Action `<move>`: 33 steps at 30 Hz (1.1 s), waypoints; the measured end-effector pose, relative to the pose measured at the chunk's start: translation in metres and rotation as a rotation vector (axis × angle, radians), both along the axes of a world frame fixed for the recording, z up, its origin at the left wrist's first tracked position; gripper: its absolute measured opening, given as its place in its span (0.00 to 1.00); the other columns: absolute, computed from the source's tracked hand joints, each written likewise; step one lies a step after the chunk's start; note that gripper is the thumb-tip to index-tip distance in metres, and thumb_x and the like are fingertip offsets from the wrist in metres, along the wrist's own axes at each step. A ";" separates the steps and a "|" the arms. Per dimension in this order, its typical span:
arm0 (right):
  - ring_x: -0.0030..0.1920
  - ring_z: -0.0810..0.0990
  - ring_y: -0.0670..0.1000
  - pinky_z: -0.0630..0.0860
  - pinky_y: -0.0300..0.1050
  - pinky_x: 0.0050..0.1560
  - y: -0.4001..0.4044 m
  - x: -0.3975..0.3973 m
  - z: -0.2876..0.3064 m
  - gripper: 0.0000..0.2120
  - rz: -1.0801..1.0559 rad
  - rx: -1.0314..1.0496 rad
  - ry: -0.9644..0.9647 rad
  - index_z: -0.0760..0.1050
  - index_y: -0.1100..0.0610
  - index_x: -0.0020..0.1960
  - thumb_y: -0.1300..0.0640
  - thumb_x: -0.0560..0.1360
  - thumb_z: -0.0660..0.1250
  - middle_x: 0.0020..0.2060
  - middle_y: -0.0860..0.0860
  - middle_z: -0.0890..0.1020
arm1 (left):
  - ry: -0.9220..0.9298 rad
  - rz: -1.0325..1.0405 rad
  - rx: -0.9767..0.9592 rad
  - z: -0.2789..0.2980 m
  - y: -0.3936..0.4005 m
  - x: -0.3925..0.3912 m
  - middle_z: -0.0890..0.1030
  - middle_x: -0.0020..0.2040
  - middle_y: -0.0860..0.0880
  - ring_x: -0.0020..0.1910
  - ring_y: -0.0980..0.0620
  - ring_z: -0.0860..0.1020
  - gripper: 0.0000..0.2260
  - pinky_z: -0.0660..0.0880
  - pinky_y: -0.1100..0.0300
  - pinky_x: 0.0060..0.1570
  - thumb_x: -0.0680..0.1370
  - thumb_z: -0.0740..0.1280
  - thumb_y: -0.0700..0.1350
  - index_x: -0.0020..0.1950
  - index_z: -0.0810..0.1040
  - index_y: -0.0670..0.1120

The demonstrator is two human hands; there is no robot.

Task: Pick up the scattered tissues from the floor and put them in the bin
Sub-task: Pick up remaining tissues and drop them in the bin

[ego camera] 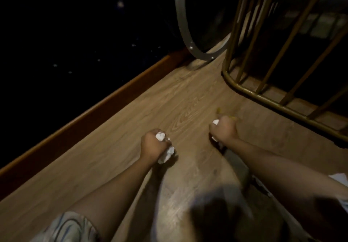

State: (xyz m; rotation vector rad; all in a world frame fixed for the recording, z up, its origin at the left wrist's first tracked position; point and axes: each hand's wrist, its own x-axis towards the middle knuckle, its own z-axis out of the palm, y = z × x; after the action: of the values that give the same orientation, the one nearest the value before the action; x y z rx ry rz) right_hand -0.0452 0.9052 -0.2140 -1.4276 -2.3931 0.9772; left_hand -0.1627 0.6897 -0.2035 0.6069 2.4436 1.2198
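My left hand (151, 143) is curled into a fist around crumpled white tissue (165, 154), which sticks out above and below the fingers. My right hand (225, 128) is also a fist gripping white tissue (216, 122); only small bits show at its top and bottom. Both hands hover low over the wooden floor (180, 102). A small yellowish scrap (219, 110) lies on the floor just beyond my right hand. No bin is in view.
A gold metal frame with upright bars (263, 96) stands on the right. A round metal-rimmed object (185, 34) leans at the back. A dark wall with a brown skirting board (105, 102) runs along the left. Something white (339, 178) pokes out at the right edge.
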 end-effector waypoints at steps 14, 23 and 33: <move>0.56 0.76 0.52 0.74 0.45 0.52 -0.235 -0.149 0.166 0.06 0.887 0.322 0.397 0.84 0.62 0.42 0.60 0.70 0.70 0.54 0.55 0.78 | 0.217 0.425 0.232 0.169 -0.204 -0.090 0.84 0.36 0.51 0.38 0.54 0.82 0.11 0.79 0.58 0.39 0.62 0.81 0.50 0.36 0.81 0.51; 0.47 0.82 0.47 0.81 0.46 0.47 -0.402 -0.187 0.218 0.13 1.280 0.250 0.454 0.79 0.49 0.55 0.61 0.73 0.67 0.49 0.45 0.82 | 0.448 0.844 0.435 0.208 -0.388 -0.084 0.81 0.32 0.51 0.34 0.55 0.80 0.20 0.75 0.63 0.34 0.81 0.60 0.54 0.38 0.82 0.45; 0.35 0.80 0.43 0.75 0.38 0.33 -0.615 -0.190 0.233 0.08 1.242 -0.177 0.735 0.77 0.53 0.45 0.48 0.76 0.66 0.35 0.47 0.81 | 0.715 1.327 0.447 0.207 -0.584 -0.037 0.77 0.49 0.49 0.46 0.51 0.76 0.14 0.67 0.68 0.41 0.78 0.64 0.41 0.63 0.72 0.43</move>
State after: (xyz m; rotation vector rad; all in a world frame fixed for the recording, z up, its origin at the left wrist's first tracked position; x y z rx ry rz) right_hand -0.2353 0.2902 0.0188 0.5910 -2.3958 1.5423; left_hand -0.1998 0.1057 0.0034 -0.8734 3.2335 2.3424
